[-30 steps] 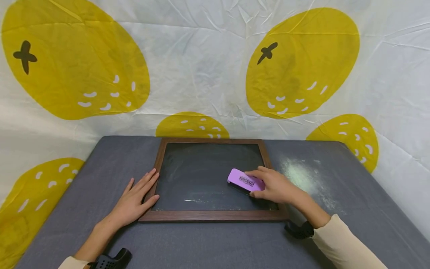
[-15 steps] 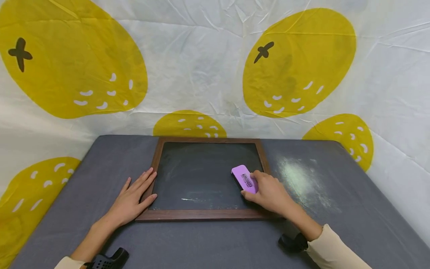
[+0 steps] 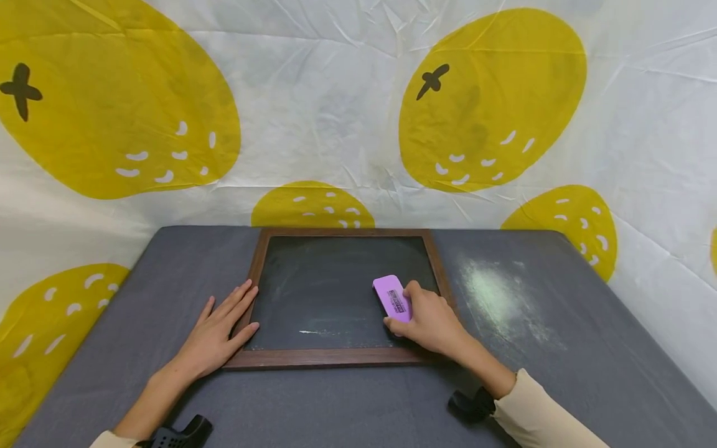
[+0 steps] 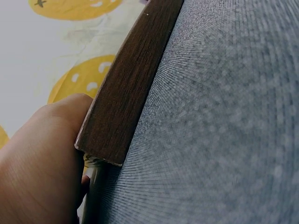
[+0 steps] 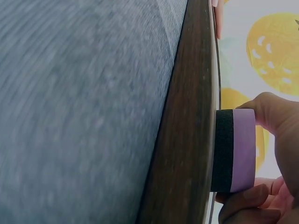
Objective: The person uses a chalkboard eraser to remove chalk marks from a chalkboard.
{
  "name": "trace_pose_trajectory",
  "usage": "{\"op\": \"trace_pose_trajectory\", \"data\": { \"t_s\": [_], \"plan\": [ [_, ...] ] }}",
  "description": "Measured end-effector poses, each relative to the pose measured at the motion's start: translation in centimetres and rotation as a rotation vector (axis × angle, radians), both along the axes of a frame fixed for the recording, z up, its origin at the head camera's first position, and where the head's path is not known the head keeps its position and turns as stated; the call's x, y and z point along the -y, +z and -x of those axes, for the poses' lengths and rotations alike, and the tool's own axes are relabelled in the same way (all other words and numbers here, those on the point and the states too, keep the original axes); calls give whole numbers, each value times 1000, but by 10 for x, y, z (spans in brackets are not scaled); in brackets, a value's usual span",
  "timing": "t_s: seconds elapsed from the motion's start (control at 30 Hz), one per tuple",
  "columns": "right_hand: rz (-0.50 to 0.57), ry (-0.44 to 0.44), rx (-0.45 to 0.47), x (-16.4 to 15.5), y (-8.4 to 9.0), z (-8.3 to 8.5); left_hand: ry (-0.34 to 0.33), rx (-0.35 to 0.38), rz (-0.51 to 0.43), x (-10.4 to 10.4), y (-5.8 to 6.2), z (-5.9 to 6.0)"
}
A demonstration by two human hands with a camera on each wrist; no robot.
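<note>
2 hands are at the chalkboard (image 3: 342,292), which lies near the far edge of the tabletop (image 3: 538,373). Your right hand (image 3: 428,320) grips the purple eraser (image 3: 392,298), thumb on 1 side and fingers on the other, its black felt pressed flat on the slate near the right frame rail. Over the last second you have turned the eraser from lying crosswise to pointing away from you, and slid it left, toward the middle of the board. That puts it closer to the 1 white chalk streak (image 3: 313,333) that remains near the near frame rail; the streak itself is unchanged. Your left hand (image 3: 215,339) stays flat, fingers straight, pressing the near-left corner of the frame. A pale dust patch (image 3: 498,298) lies on the tabletop right of the board.
</note>
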State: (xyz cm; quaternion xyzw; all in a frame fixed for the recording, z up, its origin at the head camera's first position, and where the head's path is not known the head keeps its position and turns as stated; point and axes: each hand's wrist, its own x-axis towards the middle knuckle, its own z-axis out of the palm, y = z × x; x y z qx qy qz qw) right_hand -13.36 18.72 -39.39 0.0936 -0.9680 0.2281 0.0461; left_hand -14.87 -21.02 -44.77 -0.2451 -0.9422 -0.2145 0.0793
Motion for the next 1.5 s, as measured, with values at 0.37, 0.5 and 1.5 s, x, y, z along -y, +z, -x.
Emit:
{"op": "trace_pose_trajectory", "data": {
  "t_s": [0.37, 0.5, 1.5],
  "plan": [
    [3, 32, 14, 21, 0, 5, 6, -15, -6, 1, 0, -2],
    [3, 45, 12, 26, -1, 6, 5, -7, -7, 1, 1, -2],
    [-73, 385, -41, 89, 5, 20, -3, -39, -29, -2, 2, -2]
  ]
}}
